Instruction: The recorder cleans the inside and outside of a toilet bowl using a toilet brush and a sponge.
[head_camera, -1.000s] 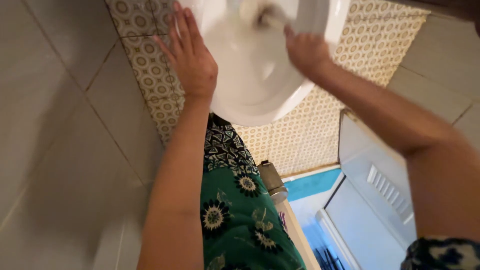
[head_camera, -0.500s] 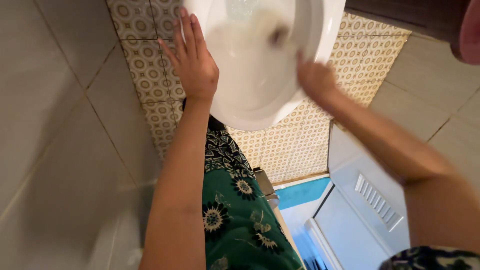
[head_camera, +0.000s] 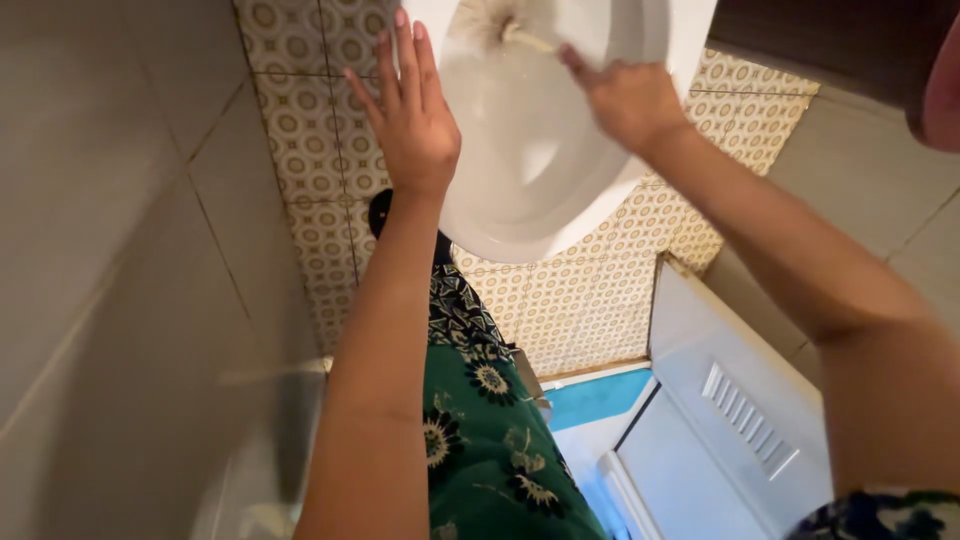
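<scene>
- The left hand (head_camera: 418, 125) lay open, fingers extended, flat on the white toilet bowl (head_camera: 520, 200) rim.
- The right hand (head_camera: 625, 100) was closed around a brush (head_camera: 500, 28) handle inside the bowl.

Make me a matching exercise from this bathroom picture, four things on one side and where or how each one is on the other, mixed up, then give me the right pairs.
Things:
1. left hand
2. right hand
3. brush
4. door

Places or states:
A. bristles inside the toilet bowl, near the top edge of the view
B. flat and open on the bowl's rim
C. white, with slats, at lower right
D. closed around a thin handle

Pairs: 1-B, 2-D, 3-A, 4-C
</scene>
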